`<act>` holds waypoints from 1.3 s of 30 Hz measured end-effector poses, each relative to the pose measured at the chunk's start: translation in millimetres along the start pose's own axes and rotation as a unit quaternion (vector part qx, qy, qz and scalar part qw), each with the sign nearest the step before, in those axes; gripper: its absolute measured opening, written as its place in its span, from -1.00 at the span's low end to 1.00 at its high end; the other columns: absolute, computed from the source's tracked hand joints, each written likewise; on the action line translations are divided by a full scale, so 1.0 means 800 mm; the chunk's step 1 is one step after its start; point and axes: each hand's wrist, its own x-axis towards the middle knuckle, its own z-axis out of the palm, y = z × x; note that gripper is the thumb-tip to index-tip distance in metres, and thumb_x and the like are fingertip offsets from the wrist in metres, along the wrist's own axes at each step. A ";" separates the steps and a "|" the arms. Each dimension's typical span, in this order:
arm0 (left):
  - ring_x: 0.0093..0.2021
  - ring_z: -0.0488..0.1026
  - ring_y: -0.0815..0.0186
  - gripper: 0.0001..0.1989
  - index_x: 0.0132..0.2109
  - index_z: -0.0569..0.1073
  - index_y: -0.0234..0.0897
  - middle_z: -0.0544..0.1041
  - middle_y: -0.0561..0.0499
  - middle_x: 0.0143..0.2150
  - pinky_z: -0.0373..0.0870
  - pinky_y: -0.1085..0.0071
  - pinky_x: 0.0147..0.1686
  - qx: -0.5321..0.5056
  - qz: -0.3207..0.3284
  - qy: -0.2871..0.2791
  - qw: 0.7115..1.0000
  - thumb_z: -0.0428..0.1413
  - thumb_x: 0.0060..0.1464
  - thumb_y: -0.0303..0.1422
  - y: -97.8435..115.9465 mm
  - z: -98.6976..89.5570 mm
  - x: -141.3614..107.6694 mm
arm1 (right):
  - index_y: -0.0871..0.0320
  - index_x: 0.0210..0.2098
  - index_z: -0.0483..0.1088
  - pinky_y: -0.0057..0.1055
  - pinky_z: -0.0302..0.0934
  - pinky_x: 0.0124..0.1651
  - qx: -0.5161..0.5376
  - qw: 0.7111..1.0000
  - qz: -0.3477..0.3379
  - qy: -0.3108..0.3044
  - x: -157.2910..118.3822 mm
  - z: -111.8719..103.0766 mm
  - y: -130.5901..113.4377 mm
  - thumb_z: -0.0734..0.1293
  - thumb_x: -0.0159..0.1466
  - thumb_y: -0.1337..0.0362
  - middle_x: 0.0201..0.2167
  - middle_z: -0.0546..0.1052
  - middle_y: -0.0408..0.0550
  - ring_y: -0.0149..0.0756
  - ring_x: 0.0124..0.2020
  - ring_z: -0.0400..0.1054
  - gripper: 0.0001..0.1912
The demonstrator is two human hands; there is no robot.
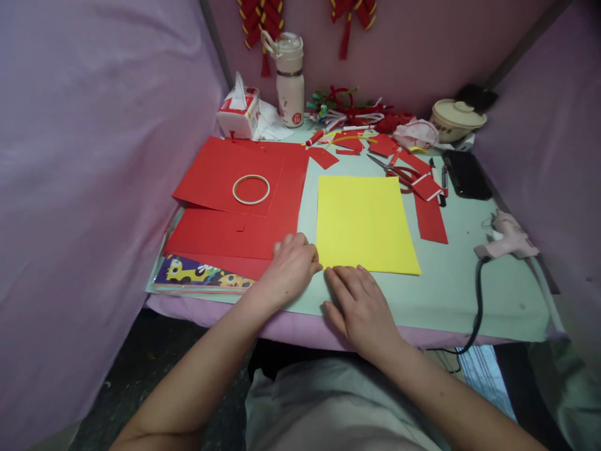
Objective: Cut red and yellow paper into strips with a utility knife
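A sheet of yellow paper (pixel 364 222) lies flat on the table in front of me. At its near left corner is my left hand (pixel 293 266), its fingers curled closed with the tips on the corner. My right hand (pixel 359 307) rests palm down at the near edge, close to that same corner. Its fingers are stretched out and touch the paper's edge, with the thumb apart. To the left lie large sheets of red paper (pixel 282 235), with a roll of narrow tape (pixel 251 202) on top.
Scissors (pixel 404 177), red paper scraps (pixel 432 219), pens (pixel 444 181) and a black phone (pixel 467 175) lie to the right. A glue gun (pixel 507 237) with a cord sits near the right edge. A bottle (pixel 290 94), tissue pack (pixel 239 119) and lidded bowl (pixel 455 122) stand behind.
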 end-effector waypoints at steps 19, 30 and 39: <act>-0.07 0.30 0.12 -0.65 0.17 0.46 -0.23 0.48 -0.15 -0.04 0.22 0.19 -0.13 0.108 0.125 0.242 0.956 -0.01 0.31 -0.45 -0.004 0.067 -0.079 | 0.36 0.14 0.40 -0.03 0.12 0.29 -0.007 1.000 0.000 -0.012 0.005 0.006 -0.003 0.24 0.36 0.21 0.05 0.51 0.18 -0.04 0.09 0.32 -0.55; -0.04 0.31 0.11 -0.63 0.19 0.45 -0.27 0.49 -0.14 -0.01 0.25 0.17 -0.09 0.155 0.115 0.223 0.956 0.03 0.27 -0.45 -0.006 0.071 -0.079 | 0.35 0.14 0.39 -0.06 0.09 0.29 -0.018 1.000 -0.007 -0.013 0.006 0.004 -0.003 0.23 0.37 0.19 0.05 0.52 0.16 -0.06 0.09 0.33 -0.55; -0.04 0.32 0.10 -0.63 0.19 0.46 -0.25 0.50 -0.15 -0.02 0.25 0.17 -0.11 0.146 0.100 0.213 0.961 0.02 0.28 -0.44 -0.006 0.071 -0.078 | 0.33 0.16 0.38 -0.05 0.10 0.29 -0.018 1.000 -0.004 -0.020 0.005 0.004 -0.003 0.24 0.37 0.17 0.06 0.52 0.16 -0.06 0.09 0.33 -0.54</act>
